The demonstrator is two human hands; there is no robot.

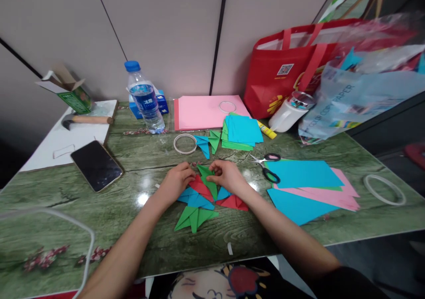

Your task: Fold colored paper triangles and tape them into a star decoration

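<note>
My right hand [229, 175] is closed on the upper right edge of a green folded paper piece [209, 182], thumb and fingers pinched. Beside it, my left hand [178, 180] has its fingers closed at the upper left end of a red folded paper piece [202, 188]. Around these lie a blue folded piece [195, 199], another red folded piece [235, 202] and, closest to me, a green folded piece [194, 218]. Where the pieces overlap, I cannot tell whether they are joined. Farther back sit a small blue folded piece [203, 145] and a green one [214, 140].
Scissors [264, 161] lie beside blue and pink paper sheets [305, 174] at right. Behind are stacked paper squares [245, 128], a tape roll [185, 144], a water bottle [146, 100] and a red bag [272, 78]. A phone [96, 165] and hammer [89, 119] are at left.
</note>
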